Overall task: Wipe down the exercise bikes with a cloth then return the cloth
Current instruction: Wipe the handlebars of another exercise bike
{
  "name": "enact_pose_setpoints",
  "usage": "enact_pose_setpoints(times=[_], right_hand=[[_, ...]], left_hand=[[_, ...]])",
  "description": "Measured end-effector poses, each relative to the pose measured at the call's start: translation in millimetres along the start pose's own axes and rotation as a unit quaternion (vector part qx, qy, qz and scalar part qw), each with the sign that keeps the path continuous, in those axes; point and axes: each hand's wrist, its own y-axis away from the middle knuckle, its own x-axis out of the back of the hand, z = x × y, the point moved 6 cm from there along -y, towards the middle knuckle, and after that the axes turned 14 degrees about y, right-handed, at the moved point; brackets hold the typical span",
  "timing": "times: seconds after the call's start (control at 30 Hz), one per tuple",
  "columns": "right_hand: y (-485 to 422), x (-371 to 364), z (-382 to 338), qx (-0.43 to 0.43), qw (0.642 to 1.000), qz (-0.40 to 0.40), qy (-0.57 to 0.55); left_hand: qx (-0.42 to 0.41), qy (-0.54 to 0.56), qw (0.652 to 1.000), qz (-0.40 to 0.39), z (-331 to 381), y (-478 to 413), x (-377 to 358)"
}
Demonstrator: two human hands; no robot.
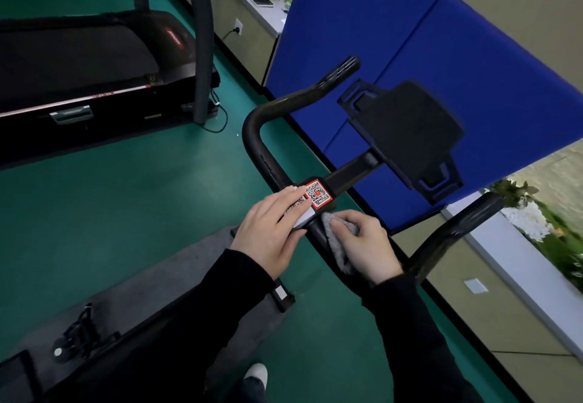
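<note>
A black exercise bike handlebar runs across the middle of the head view, with a black tablet holder on its stem. A red-bordered QR sticker sits at the bar's centre. My left hand rests flat with straight fingers on the bar beside the sticker. My right hand grips a grey cloth bunched against the bar just right of the sticker. The bar under both hands is hidden.
A black treadmill stands at the upper left on the green floor. A blue padded panel stands behind the bike. A grey mat lies under the bike. A window ledge runs along the right.
</note>
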Motion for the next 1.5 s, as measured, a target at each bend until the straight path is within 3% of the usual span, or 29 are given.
enact_pose_setpoints(times=[0.1,0.27,0.37,0.43,0.53,0.63,0.77,0.83,0.93,1.03,1.17,1.5], right_hand=[[3,-3,-12,0.039,0.997,0.05,0.035],[50,4,-3,0.117,0.967,0.209,0.087],[50,-1,-7,0.125,0.958,0.23,0.115],[33,-2,-10,0.097,0.973,0.177,0.116],[-5,-4,2,-0.019,0.997,-0.018,0.066],[-24,-12,5,-0.057,0.978,-0.199,-0.035],[-24,-11,4,-0.018,0.959,-0.264,-0.098],[-19,-4,8,0.02,0.974,-0.219,-0.048],[5,10,10,0.087,0.99,-0.063,0.089],[40,19,17,0.104,0.981,0.084,0.144],[68,18,30,0.099,0.96,0.205,0.16],[89,0,38,0.11,0.926,0.327,0.154]], left_hand=[[-0.001,0.006,1.0,0.003,0,0,0],[-0.004,0.014,1.0,0.008,0,1,0],[-0.001,0.01,1.0,0.004,0,1,0],[-0.001,0.007,1.0,0.001,0,1,0],[-0.003,-0.003,1.0,-0.003,1,0,-1],[0.005,-0.002,1.0,0.0,2,1,-1],[0.009,0.003,1.0,0.004,2,1,1],[0.006,0.001,1.0,-0.001,2,0,1],[0.005,-0.003,1.0,-0.009,1,0,1],[0.009,-0.002,1.0,-0.013,0,0,0],[0.008,-0.001,1.0,-0.012,0,1,0],[0.008,-0.004,1.0,-0.02,-3,1,-3]])
